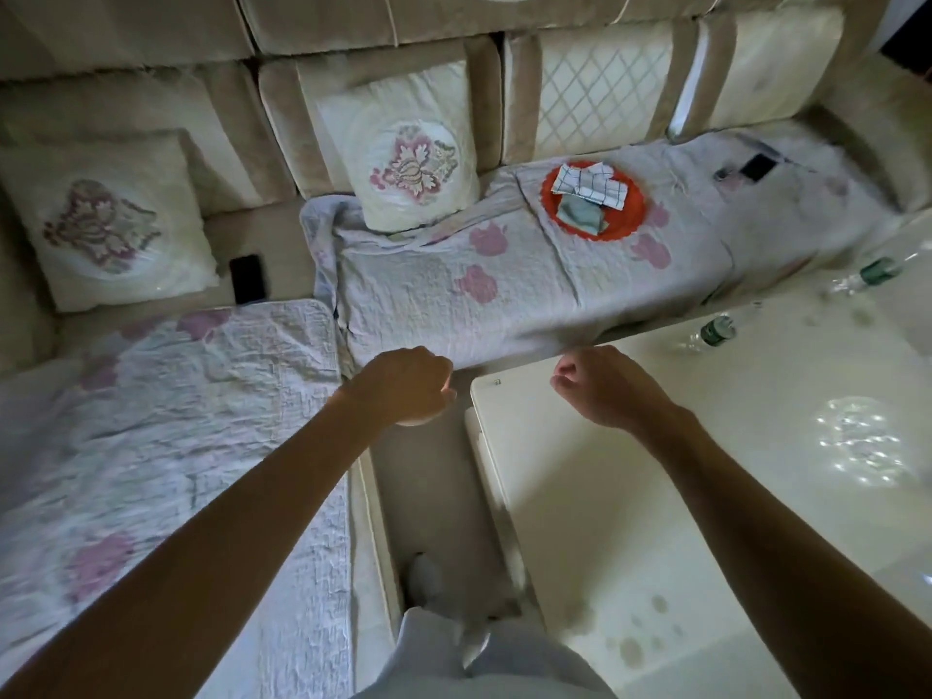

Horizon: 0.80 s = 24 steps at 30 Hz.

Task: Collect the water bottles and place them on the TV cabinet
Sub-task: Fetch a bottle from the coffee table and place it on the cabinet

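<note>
left fingers (pixel 446 384) and right fingers (pixel 565 373) curled, empty; near bottle (pixel 713 331), far bottle (pixel 877 272) lie rightward on table (pixel 655 496).

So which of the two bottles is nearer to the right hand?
The near bottle, just beyond the right hand on the table; the far bottle lies farther right and back.

left hand (pixel 403 391), right hand (pixel 600 385) curled | near bottle (pixel 713 331), far bottle (pixel 875 272) seemingly lying on table (pixel 655 471)
</note>
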Each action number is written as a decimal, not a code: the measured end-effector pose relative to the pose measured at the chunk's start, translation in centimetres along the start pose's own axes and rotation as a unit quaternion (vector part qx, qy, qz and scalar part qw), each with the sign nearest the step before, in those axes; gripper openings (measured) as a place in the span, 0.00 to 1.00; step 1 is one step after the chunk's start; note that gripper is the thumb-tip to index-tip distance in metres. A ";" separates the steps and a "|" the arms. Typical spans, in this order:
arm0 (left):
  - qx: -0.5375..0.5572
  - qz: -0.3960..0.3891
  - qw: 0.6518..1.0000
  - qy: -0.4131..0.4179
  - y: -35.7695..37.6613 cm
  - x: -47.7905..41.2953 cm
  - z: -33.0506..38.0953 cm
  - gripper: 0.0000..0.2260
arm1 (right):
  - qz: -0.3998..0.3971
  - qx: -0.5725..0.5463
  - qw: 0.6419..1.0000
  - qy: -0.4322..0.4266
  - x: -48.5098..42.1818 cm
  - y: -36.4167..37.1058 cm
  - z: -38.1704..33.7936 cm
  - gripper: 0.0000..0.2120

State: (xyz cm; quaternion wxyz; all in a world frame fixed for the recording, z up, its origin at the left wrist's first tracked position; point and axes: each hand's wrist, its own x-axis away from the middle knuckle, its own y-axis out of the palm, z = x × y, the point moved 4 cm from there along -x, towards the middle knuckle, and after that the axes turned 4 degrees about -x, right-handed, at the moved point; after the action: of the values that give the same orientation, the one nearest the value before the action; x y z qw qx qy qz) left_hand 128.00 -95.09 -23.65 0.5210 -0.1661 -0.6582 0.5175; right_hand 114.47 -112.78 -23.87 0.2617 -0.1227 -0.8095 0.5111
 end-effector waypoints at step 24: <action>-0.088 0.003 0.979 0.181 -16.0 -23.8 10.4 0.14 | 0.086 -0.115 0.967 0.211 -10.3 -9.3 17.1 0.13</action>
State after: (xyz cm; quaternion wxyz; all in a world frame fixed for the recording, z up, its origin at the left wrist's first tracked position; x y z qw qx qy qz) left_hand 133.74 -124.96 -21.37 0.6133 -0.3045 -0.5951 0.4207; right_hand 114.33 -134.82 -24.50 0.3660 -0.3264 -0.7755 0.3976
